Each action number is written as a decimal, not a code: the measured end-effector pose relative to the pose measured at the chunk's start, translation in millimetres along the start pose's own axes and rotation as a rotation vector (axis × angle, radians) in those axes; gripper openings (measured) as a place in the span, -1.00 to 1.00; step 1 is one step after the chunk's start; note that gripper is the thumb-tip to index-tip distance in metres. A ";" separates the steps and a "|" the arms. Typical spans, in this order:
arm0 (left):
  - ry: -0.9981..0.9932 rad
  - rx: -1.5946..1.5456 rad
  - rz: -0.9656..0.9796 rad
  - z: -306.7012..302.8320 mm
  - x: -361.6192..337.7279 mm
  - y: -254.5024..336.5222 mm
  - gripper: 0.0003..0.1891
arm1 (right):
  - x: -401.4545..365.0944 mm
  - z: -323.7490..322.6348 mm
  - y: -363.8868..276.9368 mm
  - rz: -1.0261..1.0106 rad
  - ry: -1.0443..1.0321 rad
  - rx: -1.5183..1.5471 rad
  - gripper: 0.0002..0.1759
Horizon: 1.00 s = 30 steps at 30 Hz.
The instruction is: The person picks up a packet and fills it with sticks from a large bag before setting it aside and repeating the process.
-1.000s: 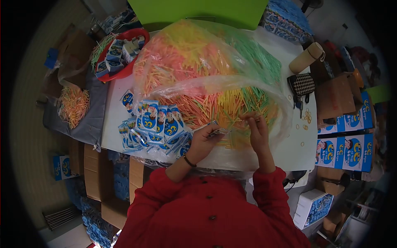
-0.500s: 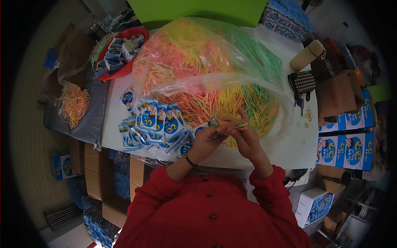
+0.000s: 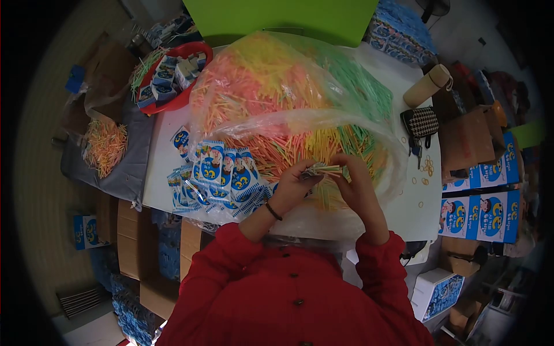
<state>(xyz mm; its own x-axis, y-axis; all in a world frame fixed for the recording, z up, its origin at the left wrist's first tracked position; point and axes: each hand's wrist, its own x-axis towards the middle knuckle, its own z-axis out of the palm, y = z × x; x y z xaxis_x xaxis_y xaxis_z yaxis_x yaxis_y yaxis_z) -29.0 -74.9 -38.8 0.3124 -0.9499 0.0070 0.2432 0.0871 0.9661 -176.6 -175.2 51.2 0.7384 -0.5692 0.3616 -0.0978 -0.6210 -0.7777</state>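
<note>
My left hand [image 3: 290, 191], with a dark bead bracelet at its wrist, is closed around a small packet [image 3: 312, 170] whose silvery mouth faces right. Several thin pale sticks [image 3: 332, 170] stick out of that mouth. Thumb and fingers of my right hand [image 3: 356, 183] close on the outer ends of these sticks. Just beyond both hands, a big clear plastic bag [image 3: 277, 122] lies open over heaps of pink, yellow and green sticks [image 3: 323, 141]. Left of my left hand is a pile of blue-and-white printed packets [image 3: 234, 176].
A red basin [image 3: 176, 104] with small packets stands at the back left. More sticks [image 3: 105, 147] lie on a grey surface at the left. At the right are a beige cylinder [image 3: 428, 86], a checked pouch [image 3: 421, 122], rubber bands [image 3: 427, 166] and printed boxes [image 3: 482, 216].
My hands have moved slightly apart; the right shifted right. The packet's silvery mouth and the sticks in it now show between them. The view has tilted slightly.
</note>
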 end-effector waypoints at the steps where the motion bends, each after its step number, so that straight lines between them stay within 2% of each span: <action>1: 0.011 0.068 0.045 1.0 1.4 -2.2 -0.62 | -1.9 -1.5 6.6 -0.029 -0.042 -0.201 -0.56; 2: 0.022 0.136 0.087 1.2 1.8 -4.5 -0.62 | -3.8 -1.8 11.3 -0.057 -0.085 -0.401 -0.60; 6: 0.001 0.340 0.054 7.5 -3.5 20.1 -0.60 | -4.7 12.3 2.5 -0.190 -0.031 -0.530 -0.70; 9: -0.011 0.290 0.112 4.0 -1.3 20.0 -0.53 | 0.4 11.5 -7.7 -0.092 -0.043 -0.349 -0.67; 11: 0.002 0.335 0.087 1.7 -3.2 21.9 -0.55 | -2.2 9.5 -12.5 0.139 -0.087 0.006 -0.60; 12: 0.004 0.336 0.085 2.0 -4.3 24.8 -0.55 | -2.3 10.9 -11.2 0.140 -0.089 0.009 -0.60; 14: -0.022 0.552 0.190 3.3 -5.2 31.0 -0.63 | -0.6 13.9 -7.4 0.108 0.005 0.029 -0.55; 15: -0.025 0.553 0.191 4.1 -5.8 31.0 -0.63 | 1.6 13.4 -9.2 0.109 0.007 0.030 -0.55; 17: -0.043 0.522 0.151 5.9 -7.5 30.4 -0.65 | 5.7 11.6 -15.1 -0.054 0.007 -0.037 -0.69; 20: -0.053 0.453 0.150 4.1 -7.5 25.2 -0.64 | 5.2 13.1 -13.2 -0.149 0.031 -0.131 -0.78; 21: -0.053 0.454 0.152 5.2 -6.8 23.0 -0.64 | 5.4 9.9 -14.1 -0.151 0.032 -0.132 -0.78; 23: 0.080 0.174 0.104 8.8 -6.4 18.2 -0.63 | 5.4 1.1 -18.2 -0.078 0.049 -0.122 -0.85; 24: 0.080 0.174 0.105 8.9 -7.0 20.1 -0.63 | 5.6 0.4 -19.8 -0.079 0.049 -0.122 -0.85; 26: 0.002 0.235 0.116 9.6 -9.1 24.2 -0.62 | 5.1 -0.4 -22.7 0.005 -0.113 0.019 -0.87; 27: -0.003 0.235 0.118 10.2 -10.2 25.9 -0.62 | 5.4 1.9 -20.2 0.005 -0.109 0.015 -0.87; 29: -0.094 0.318 0.076 10.0 -13.2 28.1 -0.61 | 6.6 10.8 -12.8 -0.218 -0.077 -0.228 -0.80; 30: -0.094 0.319 0.076 8.9 -12.4 23.9 -0.61 | 6.1 11.7 -16.4 -0.219 -0.076 -0.227 -0.80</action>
<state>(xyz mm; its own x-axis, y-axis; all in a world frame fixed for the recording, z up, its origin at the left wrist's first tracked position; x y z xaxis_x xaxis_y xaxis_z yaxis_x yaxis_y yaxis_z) -35.1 -63.7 -13.6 0.2294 -0.9690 0.0917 -0.0817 0.0747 0.9939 -162.7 -162.1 60.2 0.8054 -0.3720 0.4615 -0.0708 -0.8334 -0.5481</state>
